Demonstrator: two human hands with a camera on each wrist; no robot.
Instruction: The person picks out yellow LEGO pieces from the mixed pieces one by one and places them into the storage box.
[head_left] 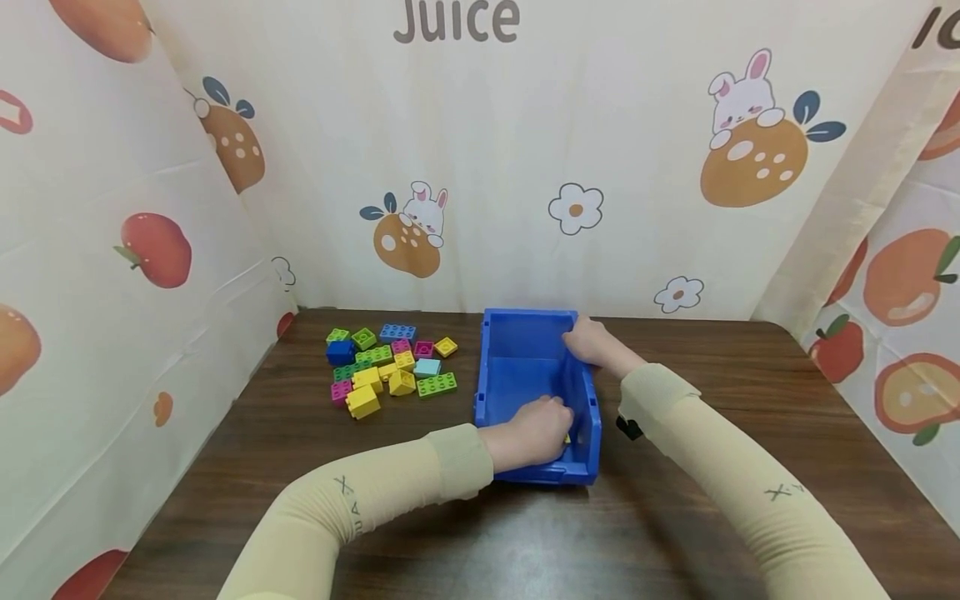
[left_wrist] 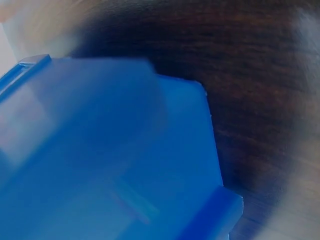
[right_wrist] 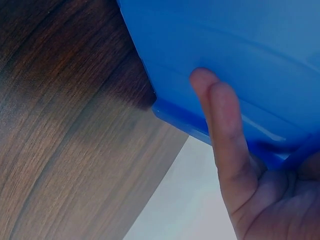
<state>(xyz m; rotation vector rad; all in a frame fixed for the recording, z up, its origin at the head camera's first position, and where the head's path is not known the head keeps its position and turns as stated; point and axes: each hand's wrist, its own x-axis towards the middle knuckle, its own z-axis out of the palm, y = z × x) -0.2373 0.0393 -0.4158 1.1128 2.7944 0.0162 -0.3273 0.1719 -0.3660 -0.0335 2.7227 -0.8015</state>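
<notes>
A blue plastic bin stands on the dark wooden table. My right hand grips its right wall near the far corner; in the right wrist view, fingers lie along the bin's outer side. Inside the near right part of the bin is my left hand, its fingers curled downward. A sliver of a yellow brick shows at those fingers, the rest hidden by the hand. The left wrist view is blurred and mostly filled by the blue bin.
Left of the bin lies a loose group of building bricks: a green brick, a dark blue brick, a yellow brick and several others. A patterned curtain hangs behind the table. A small black object shows beneath the right sleeve.
</notes>
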